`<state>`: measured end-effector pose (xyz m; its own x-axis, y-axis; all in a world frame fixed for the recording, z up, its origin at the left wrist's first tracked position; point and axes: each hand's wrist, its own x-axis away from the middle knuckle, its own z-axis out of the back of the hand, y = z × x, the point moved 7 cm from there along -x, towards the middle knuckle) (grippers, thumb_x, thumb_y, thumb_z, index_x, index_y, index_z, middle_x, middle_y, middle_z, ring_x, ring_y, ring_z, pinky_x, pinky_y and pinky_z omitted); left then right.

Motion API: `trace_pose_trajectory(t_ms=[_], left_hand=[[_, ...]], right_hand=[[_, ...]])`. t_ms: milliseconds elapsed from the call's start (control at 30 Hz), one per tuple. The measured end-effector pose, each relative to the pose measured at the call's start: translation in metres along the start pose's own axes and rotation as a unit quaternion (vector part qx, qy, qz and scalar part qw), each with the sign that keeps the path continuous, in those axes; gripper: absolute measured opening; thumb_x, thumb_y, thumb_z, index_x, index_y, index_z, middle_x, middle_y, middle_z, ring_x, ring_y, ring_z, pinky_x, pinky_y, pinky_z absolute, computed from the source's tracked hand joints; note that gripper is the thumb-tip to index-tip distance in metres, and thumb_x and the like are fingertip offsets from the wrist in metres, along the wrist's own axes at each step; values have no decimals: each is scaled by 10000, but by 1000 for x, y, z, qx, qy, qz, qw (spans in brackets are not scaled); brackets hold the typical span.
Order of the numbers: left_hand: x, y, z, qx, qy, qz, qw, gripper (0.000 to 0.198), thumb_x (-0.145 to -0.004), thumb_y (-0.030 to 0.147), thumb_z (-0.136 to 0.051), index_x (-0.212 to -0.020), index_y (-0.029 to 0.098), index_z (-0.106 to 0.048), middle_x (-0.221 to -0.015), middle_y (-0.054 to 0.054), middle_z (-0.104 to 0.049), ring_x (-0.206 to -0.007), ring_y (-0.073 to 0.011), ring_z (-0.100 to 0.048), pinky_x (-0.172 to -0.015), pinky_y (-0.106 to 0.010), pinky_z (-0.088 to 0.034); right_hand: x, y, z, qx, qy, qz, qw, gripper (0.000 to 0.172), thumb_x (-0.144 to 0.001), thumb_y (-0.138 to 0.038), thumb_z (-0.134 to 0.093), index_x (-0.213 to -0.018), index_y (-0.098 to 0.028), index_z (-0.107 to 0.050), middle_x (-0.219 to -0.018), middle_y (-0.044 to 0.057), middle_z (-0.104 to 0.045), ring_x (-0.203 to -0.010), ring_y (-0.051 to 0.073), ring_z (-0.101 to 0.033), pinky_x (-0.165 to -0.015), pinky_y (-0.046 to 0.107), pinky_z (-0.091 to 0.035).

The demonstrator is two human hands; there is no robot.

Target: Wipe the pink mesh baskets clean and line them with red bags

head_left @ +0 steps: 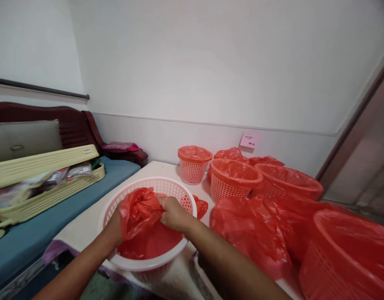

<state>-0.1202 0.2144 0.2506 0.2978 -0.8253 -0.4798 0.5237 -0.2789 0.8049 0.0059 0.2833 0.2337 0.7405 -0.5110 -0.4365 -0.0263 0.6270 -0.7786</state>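
a small pink note (pixel 248 140) is stuck on the wall (pixel 210 75) at about one o'clock from the baskets; it bears dark handwriting, too small and blurred to read. no other text shows.

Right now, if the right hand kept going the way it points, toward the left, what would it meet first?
The right hand grips the red bag inside the white basket. Going on leftward, it would likely meet the left hand behind the bag, though depth is unclear.
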Motion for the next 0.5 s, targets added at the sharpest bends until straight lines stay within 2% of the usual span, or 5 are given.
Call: trace_pose_trajectory(t_ms=[67,167,300,400,500], left_hand=[[6,9,-5,-15,-19,-18,1000,619,-599,506,-726,-1116,175,-639,-1207,-145,-677,-1180,-382,-589,-1044,-544,-456],[29,12,-3,-131,-40,-102,985,699,-805,396,-624,-1440,258,-367,-1455,-88,-512,-1294,-282,-528,-1075,-445,-448],[73,2,2,-305,-83,-292,903,843,-771,467,-681,-1488,255,-292,-1489,-106,-462,-1362,-290,-442,-1103,-405,-409],[88,-11,4,-372,-88,-353,854,932,-724,507,-720,-1487,172,-303,-1500,-154,-428,-1360,-307,-420,-1118,-391,-364],[88,-19,4,-396,-91,-376,833,588,-765,489,-700,-1273,240,-538,-1197,-84,-662,-1104,-262,-596,-990,-361,-435]], right_hand=[[-3,1,12,-13,43,9,999,106,-799,-228,-583,-809,-206,-686,-842,-17,-717,-827,198,-674,-765,306,-527],[-9,-4,47,-22,138,25,990,200,-811,-364,-574,-707,-200,-621,-752,-4,-669,-728,185,-619,-682,306,-513],[-13,-21,113,-4,292,39,956,313,-799,-490,-574,-654,-216,-527,-687,-6,-572,-663,164,-523,-628,305,-466],[-14,-31,160,21,378,43,924,335,-791,-526,-589,-686,-213,-532,-735,-1,-562,-711,164,-503,-641,300,-450],[-13,-25,206,35,473,9,880,364,-767,-559,-594,-699,-206,-540,-687,-14,-513,-651,151,-468,-577,285,-405]])
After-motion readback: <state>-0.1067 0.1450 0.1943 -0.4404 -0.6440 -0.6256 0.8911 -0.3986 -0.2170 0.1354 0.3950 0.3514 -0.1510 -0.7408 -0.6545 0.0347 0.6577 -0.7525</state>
